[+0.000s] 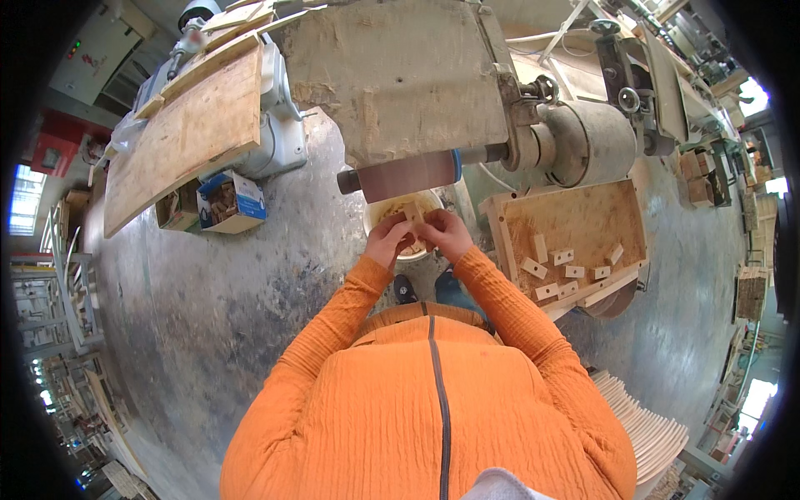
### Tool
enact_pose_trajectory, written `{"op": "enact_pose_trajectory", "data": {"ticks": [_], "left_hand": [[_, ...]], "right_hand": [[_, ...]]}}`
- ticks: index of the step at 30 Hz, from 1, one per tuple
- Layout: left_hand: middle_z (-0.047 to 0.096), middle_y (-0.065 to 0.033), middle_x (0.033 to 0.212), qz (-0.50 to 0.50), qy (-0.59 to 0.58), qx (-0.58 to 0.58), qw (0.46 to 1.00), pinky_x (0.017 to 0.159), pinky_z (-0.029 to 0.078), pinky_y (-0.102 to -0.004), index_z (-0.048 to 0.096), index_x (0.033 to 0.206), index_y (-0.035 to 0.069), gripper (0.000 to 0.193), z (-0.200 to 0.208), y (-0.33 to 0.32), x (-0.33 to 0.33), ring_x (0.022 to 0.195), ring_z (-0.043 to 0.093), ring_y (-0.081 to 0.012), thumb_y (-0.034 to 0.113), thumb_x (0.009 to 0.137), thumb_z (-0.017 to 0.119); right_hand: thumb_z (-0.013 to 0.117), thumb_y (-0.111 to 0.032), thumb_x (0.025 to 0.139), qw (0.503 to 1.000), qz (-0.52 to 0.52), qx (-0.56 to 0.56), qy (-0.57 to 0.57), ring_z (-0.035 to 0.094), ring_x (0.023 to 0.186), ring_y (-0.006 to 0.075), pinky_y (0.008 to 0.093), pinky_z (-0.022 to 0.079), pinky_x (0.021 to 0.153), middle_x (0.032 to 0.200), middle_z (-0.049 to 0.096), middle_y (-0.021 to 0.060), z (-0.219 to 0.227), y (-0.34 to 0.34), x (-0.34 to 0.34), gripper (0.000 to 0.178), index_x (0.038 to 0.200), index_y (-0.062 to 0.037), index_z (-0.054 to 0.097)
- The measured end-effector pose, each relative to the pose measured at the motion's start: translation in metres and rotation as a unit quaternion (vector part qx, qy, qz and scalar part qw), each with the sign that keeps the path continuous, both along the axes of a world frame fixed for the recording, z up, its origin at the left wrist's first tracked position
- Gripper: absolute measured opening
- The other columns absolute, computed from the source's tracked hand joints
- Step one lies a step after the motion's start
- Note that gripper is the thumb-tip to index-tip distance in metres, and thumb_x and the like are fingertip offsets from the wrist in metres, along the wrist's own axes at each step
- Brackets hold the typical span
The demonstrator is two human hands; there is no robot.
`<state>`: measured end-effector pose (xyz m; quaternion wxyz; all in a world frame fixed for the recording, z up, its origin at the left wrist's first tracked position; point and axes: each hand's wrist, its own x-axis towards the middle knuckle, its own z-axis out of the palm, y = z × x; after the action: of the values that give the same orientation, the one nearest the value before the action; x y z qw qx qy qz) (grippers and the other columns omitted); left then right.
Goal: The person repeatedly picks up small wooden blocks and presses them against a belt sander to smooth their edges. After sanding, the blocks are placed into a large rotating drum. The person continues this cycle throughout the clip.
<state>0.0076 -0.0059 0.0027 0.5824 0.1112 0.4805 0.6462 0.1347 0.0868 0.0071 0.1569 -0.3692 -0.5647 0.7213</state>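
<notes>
Between my two hands is a small wooden block [414,213], pale and roughly rectangular. My left hand [390,238] pinches it from one side, and the fingers of my right hand [446,235] grip it from the other. Both hands are over a white bucket [432,200] that holds more wooden pieces. Just beyond them runs the sanding drum [408,177], a reddish-brown roller with a blue ring near its right end. The hands are close to the drum but do not touch it.
A wooden tray [612,200] at the right holds sawdust and several small drilled blocks [574,272]. The drum's motor [593,143] stands behind it. To the left are a wooden board [187,125] and a blue-white cardboard box [242,212]. Stacked curved slats [642,425] lie at lower right.
</notes>
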Motion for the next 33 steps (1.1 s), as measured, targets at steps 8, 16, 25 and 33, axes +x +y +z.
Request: {"op": "enact_pose_trajectory", "data": {"ticks": [8,16,25,33], "left_hand": [[0.060,-0.0119,0.098,0.027,-0.074,-0.021,0.997,0.073,0.052,-0.0267,0.053,0.108,-0.004,0.030,-0.003,0.005,-0.012,0.083,0.061,-0.0191,0.014,0.085,0.058],[0.059,-0.0111,0.098,0.022,-0.099,0.004,0.995,0.078,0.051,-0.0274,0.054,0.104,-0.004,0.028,0.005,0.006,-0.012,0.088,0.060,-0.0189,0.017,0.086,0.057],[0.059,-0.0109,0.100,0.040,-0.050,0.014,0.998,0.079,0.050,-0.0276,0.052,0.108,-0.005,0.031,0.005,0.001,-0.006,0.092,0.058,-0.0175,0.015,0.086,0.058],[0.059,-0.0093,0.102,0.022,-0.028,-0.002,0.999,0.078,0.051,-0.0280,0.052,0.112,-0.002,0.030,0.003,-0.003,0.006,0.090,0.059,-0.0160,0.011,0.085,0.058]], "right_hand": [[0.065,-0.029,0.077,0.999,-0.013,0.025,-0.016,0.056,0.061,0.0120,0.0236,0.046,0.055,0.074,0.060,0.0062,0.006,-0.003,-0.010,0.037,0.092,0.0043,0.057],[0.060,-0.024,0.079,0.992,-0.011,-0.124,-0.008,0.053,0.054,0.0092,0.0227,0.047,0.049,0.073,0.060,0.0056,0.014,0.008,-0.022,0.028,0.089,0.0023,0.058],[0.061,-0.020,0.080,0.991,-0.028,-0.126,0.037,0.053,0.058,0.0091,0.0228,0.047,0.051,0.076,0.061,0.0050,0.018,-0.002,-0.017,0.023,0.088,0.0016,0.056],[0.069,-0.020,0.074,0.976,-0.031,0.207,-0.066,0.054,0.065,0.0105,0.0245,0.046,0.057,0.074,0.059,0.0052,0.004,-0.014,-0.001,0.034,0.095,0.0030,0.055]]}}
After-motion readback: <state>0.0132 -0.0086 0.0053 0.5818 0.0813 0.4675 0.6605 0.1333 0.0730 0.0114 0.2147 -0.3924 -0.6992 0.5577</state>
